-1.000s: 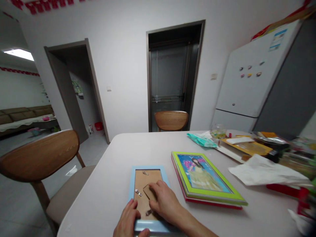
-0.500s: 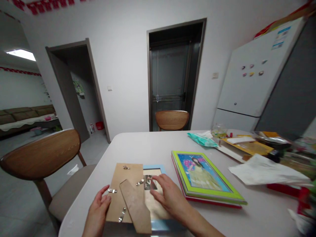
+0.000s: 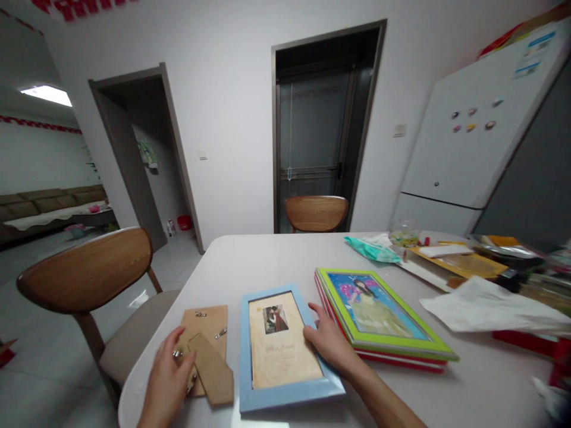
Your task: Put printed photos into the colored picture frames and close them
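A light blue picture frame (image 3: pixel 292 399) lies face up on the table, showing a cream sheet with a small photo of a couple. My right hand (image 3: pixel 332 345) grips its right side, thumb on the inner edge and fingers along the outer edge. To the left lies the frame's brown backing board (image 3: pixel 207 324), with metal clips and a stand leg (image 3: pixel 213 371) on its upper face. My left hand (image 3: pixel 167 377) rests over the board's left side, thumb and fingers apart, covering part of it.
A stack of frames (image 3: pixel 379 309), a lime green one on top, sits right of my right hand. Beyond are a teal packet (image 3: pixel 372 249), white paper (image 3: pixel 491 306), a glass jar (image 3: pixel 405 233) and yellow envelopes (image 3: pixel 468 267). A wooden chair (image 3: pixel 89 270) stands at the left edge.
The backing board has shifted left with my left hand and no longer overlaps the blue frame. My right hand has moved from the small photo to the frame's right side.
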The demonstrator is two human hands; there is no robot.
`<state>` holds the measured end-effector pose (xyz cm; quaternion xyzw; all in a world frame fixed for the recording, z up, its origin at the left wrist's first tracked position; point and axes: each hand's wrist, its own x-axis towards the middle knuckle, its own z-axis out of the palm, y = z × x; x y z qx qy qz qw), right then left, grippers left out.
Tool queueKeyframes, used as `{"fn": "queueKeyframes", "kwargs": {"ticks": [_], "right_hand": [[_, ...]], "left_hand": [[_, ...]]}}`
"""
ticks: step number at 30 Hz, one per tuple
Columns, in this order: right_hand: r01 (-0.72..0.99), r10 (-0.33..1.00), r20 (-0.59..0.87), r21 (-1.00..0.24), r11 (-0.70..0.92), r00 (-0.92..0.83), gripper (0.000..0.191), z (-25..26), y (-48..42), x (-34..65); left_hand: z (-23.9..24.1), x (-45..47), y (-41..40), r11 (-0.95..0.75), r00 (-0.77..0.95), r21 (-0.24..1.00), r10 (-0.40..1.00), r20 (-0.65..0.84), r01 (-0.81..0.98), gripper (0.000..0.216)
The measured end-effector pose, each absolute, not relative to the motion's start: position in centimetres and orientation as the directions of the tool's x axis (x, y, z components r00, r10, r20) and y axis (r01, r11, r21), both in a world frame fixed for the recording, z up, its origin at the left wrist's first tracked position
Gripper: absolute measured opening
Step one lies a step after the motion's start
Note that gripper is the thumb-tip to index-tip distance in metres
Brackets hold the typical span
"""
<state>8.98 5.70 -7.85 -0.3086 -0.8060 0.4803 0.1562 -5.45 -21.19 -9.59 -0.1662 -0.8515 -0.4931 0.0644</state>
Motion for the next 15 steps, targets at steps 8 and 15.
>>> {"fn": "queueKeyframes", "kwargs": {"ticks": [8, 15], "right_hand": [[-0.092, 0.519, -0.121, -0.926, -0.366, -0.846, 0.075, -2.4, 1.9, 9.5], [0.199, 0.558, -0.005, -0.937, 0.288, -0.83, 0.065, -5.0, 4.3, 9.7]], "left_hand": [[-5.8, 4.8, -10.9, 0.079, -0.525, 0.631, 0.64, 0.562, 0.772, 0.061], [-4.3, 2.0, -14.5, 0.221, -0.747, 0.726, 0.358, 0.56, 0.651, 0.039]]}}
